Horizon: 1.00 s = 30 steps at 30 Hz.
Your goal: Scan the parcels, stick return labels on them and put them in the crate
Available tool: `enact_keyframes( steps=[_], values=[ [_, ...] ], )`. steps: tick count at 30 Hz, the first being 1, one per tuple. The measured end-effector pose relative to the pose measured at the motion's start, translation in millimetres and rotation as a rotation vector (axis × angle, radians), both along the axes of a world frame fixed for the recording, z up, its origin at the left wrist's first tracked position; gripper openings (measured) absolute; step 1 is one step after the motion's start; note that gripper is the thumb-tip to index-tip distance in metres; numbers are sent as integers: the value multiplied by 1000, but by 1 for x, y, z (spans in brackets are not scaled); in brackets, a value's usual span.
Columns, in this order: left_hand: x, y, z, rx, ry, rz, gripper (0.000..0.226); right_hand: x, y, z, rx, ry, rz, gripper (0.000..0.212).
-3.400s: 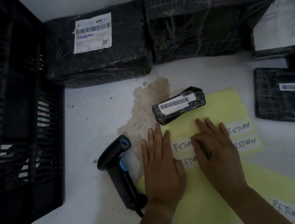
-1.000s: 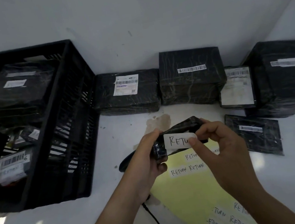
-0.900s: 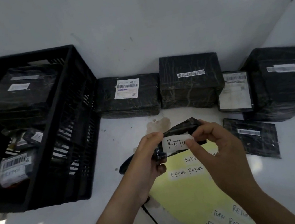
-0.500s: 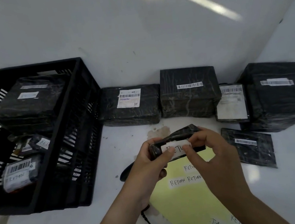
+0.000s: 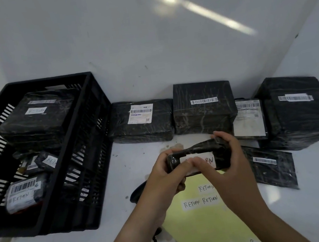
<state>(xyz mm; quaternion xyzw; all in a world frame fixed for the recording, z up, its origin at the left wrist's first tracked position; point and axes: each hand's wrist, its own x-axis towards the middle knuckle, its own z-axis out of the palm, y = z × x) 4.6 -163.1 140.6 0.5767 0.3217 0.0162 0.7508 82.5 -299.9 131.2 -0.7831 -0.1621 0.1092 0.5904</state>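
Small black-wrapped parcel (image 5: 199,149) is held above the table (image 5: 316,180). Left hand (image 5: 162,180) grips its left end and right hand (image 5: 227,172) its right end. The RETURN label (image 5: 208,160), half-laid a second ago, now lies flat with both thumbs pressing on it. Labelling judged done. Next comes the black crate (image 5: 50,79), at left.

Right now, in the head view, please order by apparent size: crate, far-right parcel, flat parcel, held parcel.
crate
far-right parcel
flat parcel
held parcel, smallest although nearest the camera
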Motion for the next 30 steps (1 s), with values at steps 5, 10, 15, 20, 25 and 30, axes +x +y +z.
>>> enact_keyframes(
  steps=[5,10,15,20,25,30],
  values=[
    [-1,-8,-5,275,-34,-8,46,2,0,-1,0,-15,30,43],
    [-10,-11,-10,343,-72,-19,32,1,-3,0,-76,-110,61,28],
    [-15,-8,-1,431,-50,16,40,-6,-8,2,-18,-12,145,35],
    [-23,2,-4,489,-21,11,13,-14,2,-2,-35,-3,180,28],
    [-52,40,2,449,-97,76,25,-24,37,5,-42,26,269,23],
    [-104,122,29,513,-192,165,41,-34,100,17,-41,14,331,30]
  ],
)
